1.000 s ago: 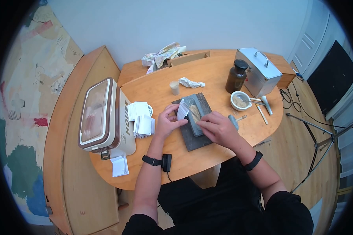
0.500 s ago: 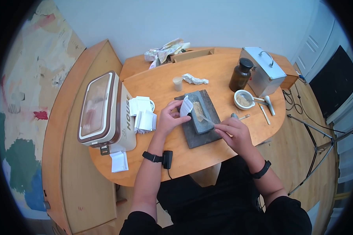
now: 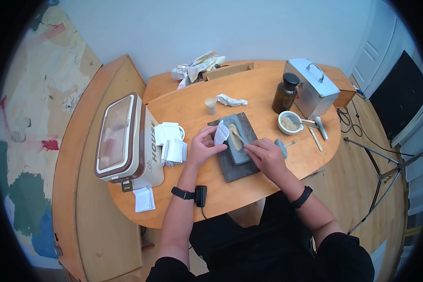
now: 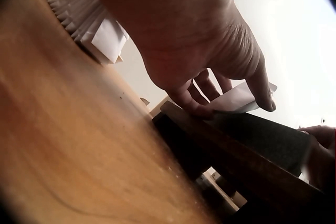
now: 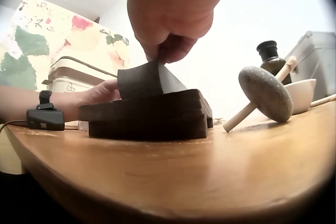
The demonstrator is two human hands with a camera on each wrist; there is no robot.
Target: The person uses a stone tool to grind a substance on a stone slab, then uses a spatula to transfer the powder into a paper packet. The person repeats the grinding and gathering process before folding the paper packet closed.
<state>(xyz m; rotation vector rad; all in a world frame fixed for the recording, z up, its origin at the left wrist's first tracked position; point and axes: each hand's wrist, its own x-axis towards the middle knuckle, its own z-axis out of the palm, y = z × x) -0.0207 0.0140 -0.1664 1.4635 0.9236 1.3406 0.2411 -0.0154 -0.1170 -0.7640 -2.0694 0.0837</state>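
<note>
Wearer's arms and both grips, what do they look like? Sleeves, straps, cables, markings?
Short black sleeves, forearms uncovered. Left wrist: black strap with a black boxy module, thin dark cable running from it. Right wrist: black band; no module or cable visible there. Left grip and right grip ungloved. No readable markings on the straps.

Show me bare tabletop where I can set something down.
The table is bare between the dark board and the mortar, and between the cup and the paper packets. It's crowded around the brown bottle and silver case, and where packets meet the cream box.
</note>
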